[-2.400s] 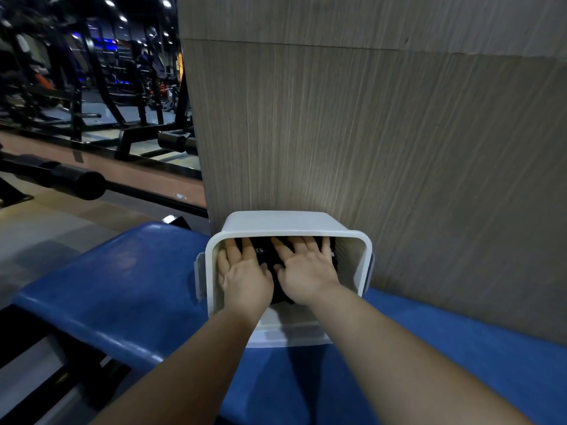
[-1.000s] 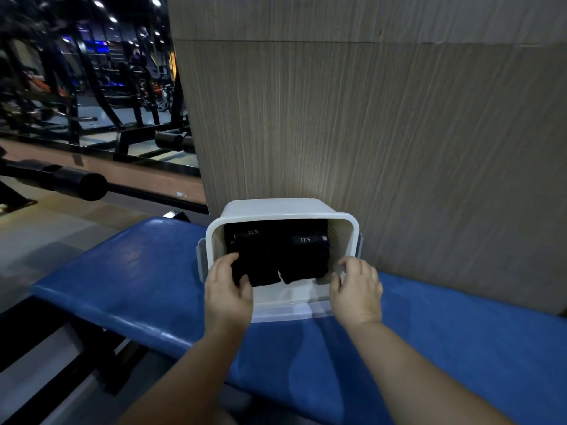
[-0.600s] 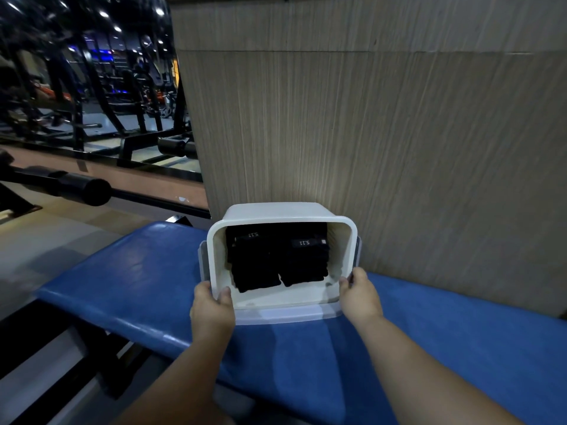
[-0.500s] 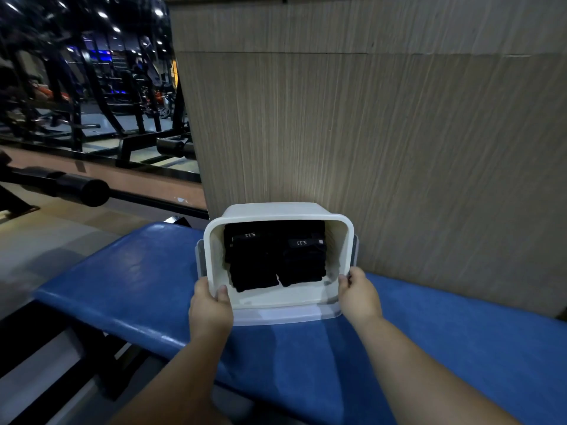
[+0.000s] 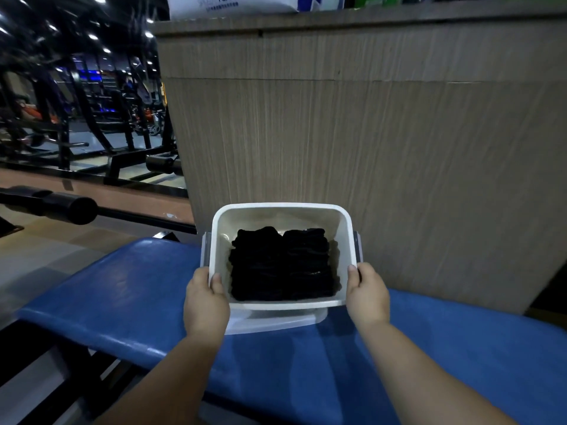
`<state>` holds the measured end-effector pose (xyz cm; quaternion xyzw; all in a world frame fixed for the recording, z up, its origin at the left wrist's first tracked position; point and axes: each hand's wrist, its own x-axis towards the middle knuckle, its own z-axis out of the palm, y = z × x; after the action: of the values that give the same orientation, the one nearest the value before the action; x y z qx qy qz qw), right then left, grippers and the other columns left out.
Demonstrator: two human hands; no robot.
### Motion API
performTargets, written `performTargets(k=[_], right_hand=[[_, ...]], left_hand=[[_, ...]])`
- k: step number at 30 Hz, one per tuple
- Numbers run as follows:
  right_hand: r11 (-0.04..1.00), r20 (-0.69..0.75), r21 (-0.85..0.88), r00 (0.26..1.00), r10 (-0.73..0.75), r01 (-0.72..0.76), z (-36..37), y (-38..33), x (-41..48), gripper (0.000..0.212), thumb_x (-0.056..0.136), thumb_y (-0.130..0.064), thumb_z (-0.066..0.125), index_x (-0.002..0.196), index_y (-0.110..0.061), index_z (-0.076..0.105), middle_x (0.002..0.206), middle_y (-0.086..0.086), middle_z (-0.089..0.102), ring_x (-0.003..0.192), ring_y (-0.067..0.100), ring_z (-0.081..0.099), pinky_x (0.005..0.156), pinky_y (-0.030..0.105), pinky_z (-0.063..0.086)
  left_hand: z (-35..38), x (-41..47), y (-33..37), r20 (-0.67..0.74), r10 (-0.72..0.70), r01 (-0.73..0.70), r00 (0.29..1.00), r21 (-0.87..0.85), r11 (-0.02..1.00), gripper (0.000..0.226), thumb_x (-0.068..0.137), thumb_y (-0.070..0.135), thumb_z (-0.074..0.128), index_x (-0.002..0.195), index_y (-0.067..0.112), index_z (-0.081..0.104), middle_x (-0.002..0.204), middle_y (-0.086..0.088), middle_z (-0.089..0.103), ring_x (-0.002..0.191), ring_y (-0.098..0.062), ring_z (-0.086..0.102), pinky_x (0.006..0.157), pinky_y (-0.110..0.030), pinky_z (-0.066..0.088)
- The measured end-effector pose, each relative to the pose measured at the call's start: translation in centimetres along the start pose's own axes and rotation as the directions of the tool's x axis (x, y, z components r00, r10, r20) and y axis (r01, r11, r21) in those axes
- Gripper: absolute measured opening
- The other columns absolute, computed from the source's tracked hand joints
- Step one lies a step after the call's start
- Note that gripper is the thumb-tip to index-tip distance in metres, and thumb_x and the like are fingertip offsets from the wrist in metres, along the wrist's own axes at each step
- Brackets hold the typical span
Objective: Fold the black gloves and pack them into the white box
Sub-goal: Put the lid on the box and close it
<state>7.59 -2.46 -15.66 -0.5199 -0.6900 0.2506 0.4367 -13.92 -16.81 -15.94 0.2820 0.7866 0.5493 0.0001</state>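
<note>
On blue bench [image 5: 122, 302], white box [image 5: 344, 233] now upright rather than tipped, left hand [image 5: 206, 305] and right hand [image 5: 367, 296] fingers [image 5: 216, 282] clamped on rim.

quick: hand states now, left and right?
Left hand: grips the white box at its left rim.
Right hand: grips its right rim.

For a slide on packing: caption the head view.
Left hand and right hand hold the white box at its near corners over the blue bench, folded black gloves side by side inside.
</note>
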Motion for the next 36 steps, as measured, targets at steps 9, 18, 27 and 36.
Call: performTargets(k=[9, 18, 27, 36], right_hand=[[0.997, -0.148, -0.006, 0.986, 0.075, -0.077, -7.4, 1.9, 0.1, 0.038, 0.101, -0.031, 0.040, 0.083, -0.002, 0.056, 0.078, 0.009, 0.058, 0.072, 0.025, 0.052, 0.059, 0.033, 0.038], [0.968, -0.261, -0.043, 0.938, 0.227, -0.247, -16.7, 6.1, -0.1, 0.036, 0.099, -0.030, 0.042, 0.085, -0.002, 0.059, 0.070, 0.004, 0.054, 0.073, 0.026, 0.050, 0.062, 0.033, 0.034], [0.922, -0.320, -0.148, 0.899, 0.298, -0.359, -23.1, 10.3, 0.7, 0.036, 0.101, -0.030, 0.038, 0.079, -0.008, 0.054, 0.071, 0.006, 0.052, 0.070, 0.026, 0.049, 0.051, 0.033, 0.028], [0.916, -0.304, -0.145, 0.898, 0.320, -0.375, -23.7, 11.6, 1.5, 0.034, 0.101, -0.030, 0.039, 0.083, -0.006, 0.056, 0.073, 0.008, 0.053, 0.078, 0.031, 0.054, 0.060, 0.035, 0.033]], left_hand=[[3.0, -3.3, 5.3, 0.121, -0.018, 0.023, 0.993, -0.046, 0.999, 0.022, 0.101, 0.027, 0.039, 0.087, 0.011, 0.044, 0.069, -0.004, 0.047, 0.065, -0.028, 0.045, 0.059, -0.033, 0.031], [8.7, -8.1, 10.4, 0.302, 0.015, 0.022, 0.953, -0.120, 0.993, 0.031, 0.101, 0.028, 0.039, 0.075, 0.012, 0.039, 0.070, -0.006, 0.049, 0.068, -0.027, 0.046, 0.058, -0.034, 0.032], [13.6, -11.8, 13.9, 0.471, 0.037, 0.020, 0.881, -0.116, 0.993, 0.029, 0.101, 0.030, 0.038, 0.080, 0.011, 0.043, 0.073, -0.003, 0.050, 0.067, -0.020, 0.047, 0.060, -0.033, 0.032], [15.0, -11.8, 14.9, 0.491, 0.041, 0.003, 0.870, -0.088, 0.996, 0.029, 0.101, 0.032, 0.038, 0.080, 0.013, 0.043, 0.073, -0.002, 0.050, 0.064, -0.014, 0.045, 0.058, -0.032, 0.032]])
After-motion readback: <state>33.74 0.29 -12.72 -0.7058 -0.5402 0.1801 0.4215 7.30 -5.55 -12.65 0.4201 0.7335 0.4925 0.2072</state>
